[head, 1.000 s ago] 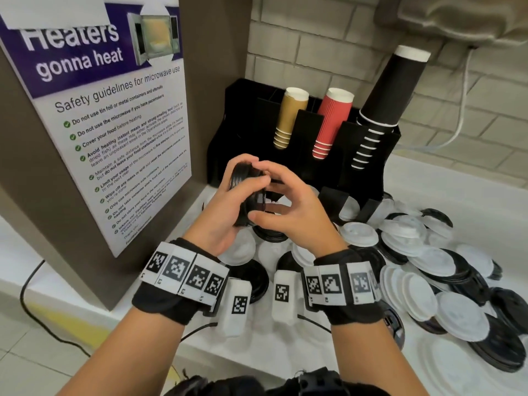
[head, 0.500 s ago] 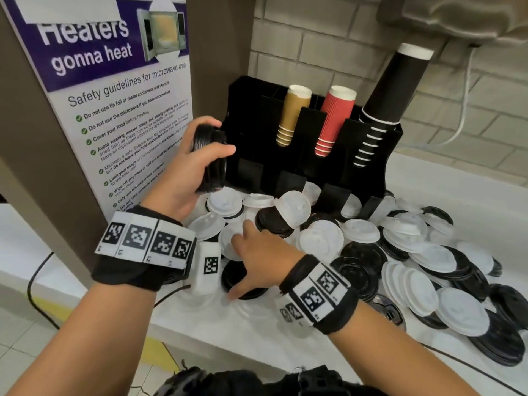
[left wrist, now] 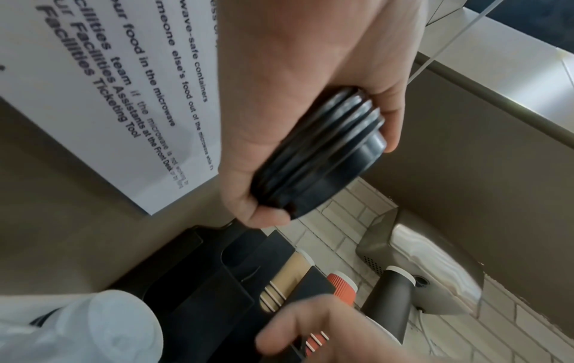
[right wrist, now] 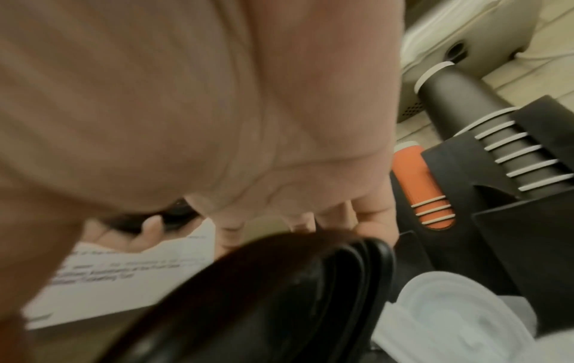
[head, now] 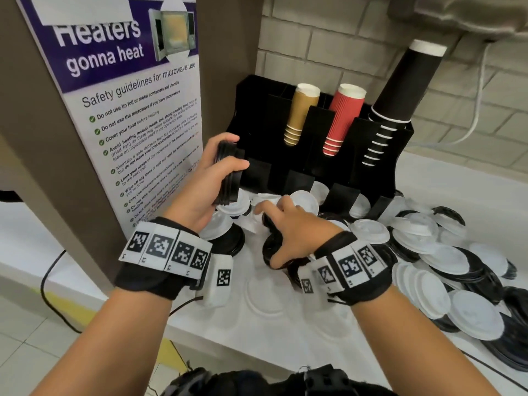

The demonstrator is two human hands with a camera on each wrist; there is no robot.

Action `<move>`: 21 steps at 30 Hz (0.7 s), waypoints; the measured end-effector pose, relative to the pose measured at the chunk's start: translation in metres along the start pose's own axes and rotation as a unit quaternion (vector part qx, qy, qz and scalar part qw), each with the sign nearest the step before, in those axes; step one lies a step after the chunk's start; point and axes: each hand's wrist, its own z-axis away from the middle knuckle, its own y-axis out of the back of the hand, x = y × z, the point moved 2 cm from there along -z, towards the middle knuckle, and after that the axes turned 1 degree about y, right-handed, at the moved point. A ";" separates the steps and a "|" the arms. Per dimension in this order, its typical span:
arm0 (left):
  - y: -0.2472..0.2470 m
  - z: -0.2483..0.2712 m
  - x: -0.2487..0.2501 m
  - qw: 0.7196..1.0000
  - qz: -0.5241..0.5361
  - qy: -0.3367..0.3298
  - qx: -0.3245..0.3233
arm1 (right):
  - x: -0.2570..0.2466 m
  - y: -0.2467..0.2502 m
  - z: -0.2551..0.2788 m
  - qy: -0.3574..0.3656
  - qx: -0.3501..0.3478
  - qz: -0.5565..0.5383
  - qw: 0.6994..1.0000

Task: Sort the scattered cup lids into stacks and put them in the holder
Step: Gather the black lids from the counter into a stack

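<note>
Your left hand (head: 200,181) held a stack of lids (head: 228,174) on edge at ten o'clock of the loose lids (head: 428,267), just before the holder (head: 257,110). The holder stood at twelve o'clock on the counter (head: 285,324), with three cup stacks (head: 344,118) in it. Your right hand (head: 291,232) lay on a lid (head: 270,247) at centre. The poster (head: 128,110) hung at nine o'clock.

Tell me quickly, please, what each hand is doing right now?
Left hand: grips a stack of black lids, held on edge.
Right hand: curled around a black lid in the pile.
</note>
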 end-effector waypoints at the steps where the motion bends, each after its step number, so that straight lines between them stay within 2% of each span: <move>1: -0.001 -0.001 -0.002 1.000 0.000 0.001 0.003 | 0.004 0.005 0.000 -0.006 0.003 -0.002 1.000; 5: -0.005 -0.004 -0.010 0.999 0.014 0.025 0.029 | 0.025 0.024 0.002 -0.039 0.059 -0.019 0.997; 7: -0.005 -0.006 -0.013 0.998 0.019 0.048 0.037 | 0.035 0.036 0.008 -0.034 0.128 -0.119 0.984; 8: -0.006 -0.006 -0.014 0.998 0.021 0.057 0.034 | 0.039 0.042 0.011 -0.023 0.174 -0.199 0.964; 10: -0.011 -0.006 -0.017 0.997 0.032 0.065 0.017 | 0.039 0.047 0.017 0.014 0.250 -0.363 0.897; 12: -0.019 -0.004 -0.020 0.996 0.048 0.071 -0.008 | 0.030 0.044 0.021 0.061 0.271 -0.476 0.834; 14: -0.027 -0.002 -0.021 0.995 0.052 0.075 -0.035 | 0.020 0.036 0.022 0.101 0.272 -0.525 0.800; 17: -0.035 0.000 -0.021 0.993 0.041 0.083 -0.067 | 0.011 0.029 0.022 0.127 0.295 -0.528 0.786; 21: -0.039 0.000 -0.019 0.993 0.046 0.080 -0.071 | 0.011 0.028 0.023 0.150 0.310 -0.513 0.786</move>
